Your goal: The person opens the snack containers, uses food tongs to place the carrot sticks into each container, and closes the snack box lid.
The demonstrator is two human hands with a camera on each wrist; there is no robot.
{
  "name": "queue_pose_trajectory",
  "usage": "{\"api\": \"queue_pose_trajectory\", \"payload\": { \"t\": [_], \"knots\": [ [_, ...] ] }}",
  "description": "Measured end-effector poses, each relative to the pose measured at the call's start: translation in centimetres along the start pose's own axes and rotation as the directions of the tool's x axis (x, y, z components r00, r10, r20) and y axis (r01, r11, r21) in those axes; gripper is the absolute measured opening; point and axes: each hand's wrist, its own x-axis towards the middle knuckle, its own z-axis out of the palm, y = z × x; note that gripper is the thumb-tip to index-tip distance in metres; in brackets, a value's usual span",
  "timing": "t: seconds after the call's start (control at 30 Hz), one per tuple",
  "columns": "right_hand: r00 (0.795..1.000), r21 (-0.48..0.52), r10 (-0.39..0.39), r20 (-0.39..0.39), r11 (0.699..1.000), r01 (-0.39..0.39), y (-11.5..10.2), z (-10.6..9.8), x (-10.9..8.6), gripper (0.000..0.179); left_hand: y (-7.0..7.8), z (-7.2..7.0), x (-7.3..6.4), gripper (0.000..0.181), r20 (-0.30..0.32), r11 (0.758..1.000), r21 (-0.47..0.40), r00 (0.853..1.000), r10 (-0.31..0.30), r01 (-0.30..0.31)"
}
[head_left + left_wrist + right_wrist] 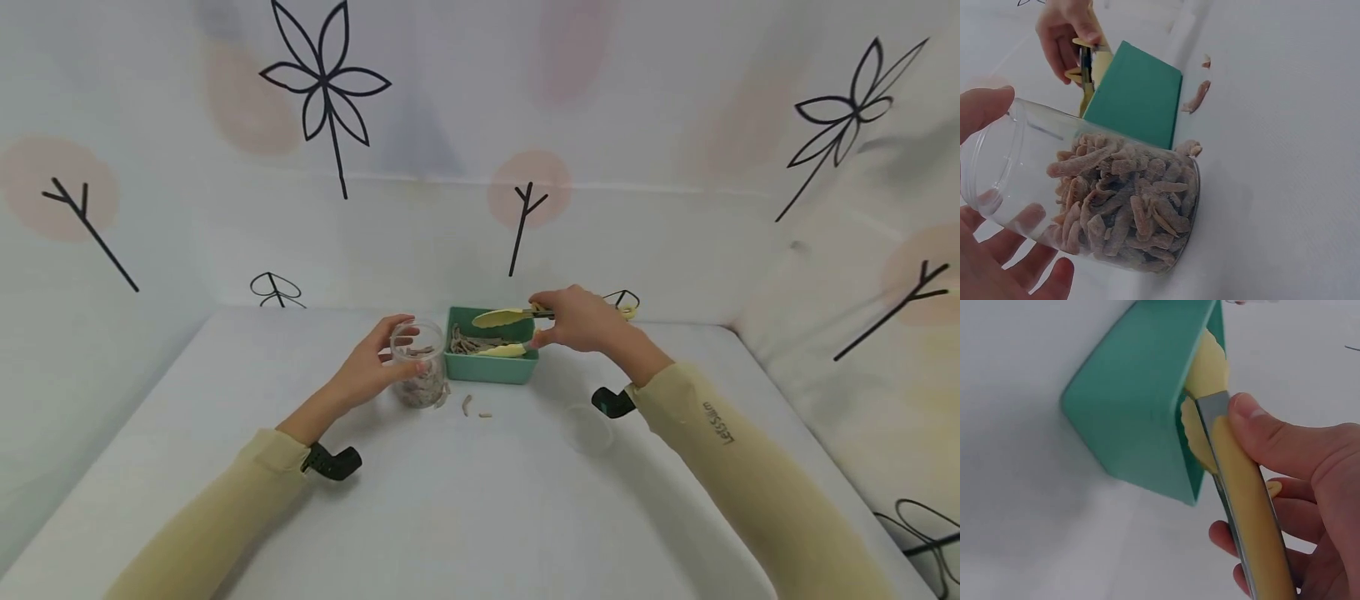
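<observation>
My left hand holds a clear plastic jar by its upper part, fingers and thumb around it. Brownish stick-like pieces fill the lower portion of the jar. Right beside it stands a green rectangular box with more such pieces inside. In my right hand is a pair of tongs with yellow tips and handles, gripped between thumb and fingers. The tong tips are spread apart over and within the box opening; I see no piece between them.
Several loose pieces lie on the white table in front of the jar and box. A clear round lid rests on the table at the right, below my right forearm. Behind the table hangs a patterned cloth.
</observation>
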Motion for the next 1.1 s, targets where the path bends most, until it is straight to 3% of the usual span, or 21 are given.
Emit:
{"api": "queue_pose_trajectory", "payload": {
  "t": [0.3,0.43,0.93,1.1],
  "knots": [
    [0.997,-0.033,-0.015,0.081,0.999,0.017,-0.2,2.0,1.8,0.075,0.0,0.2,0.2,0.074,0.010,1.000,0.000,1.000,-0.005,0.005],
    [0.997,-0.051,-0.022,0.079,0.998,0.026,-0.7,2.4,2.2,0.074,0.2,0.3,0.1,0.073,0.003,1.000,-0.012,1.000,-0.019,0.019],
    [0.991,-0.061,-0.052,-0.126,0.997,0.045,-1.1,4.6,1.9,0.053,0.1,0.3,0.1,0.070,-0.017,0.999,0.007,0.999,-0.033,0.033],
    [0.985,-0.046,-0.038,-0.169,0.998,0.030,-1.3,4.7,1.6,0.049,0.9,0.3,-0.2,0.069,-0.016,0.999,-0.002,0.999,-0.035,0.035]
  ]
}}
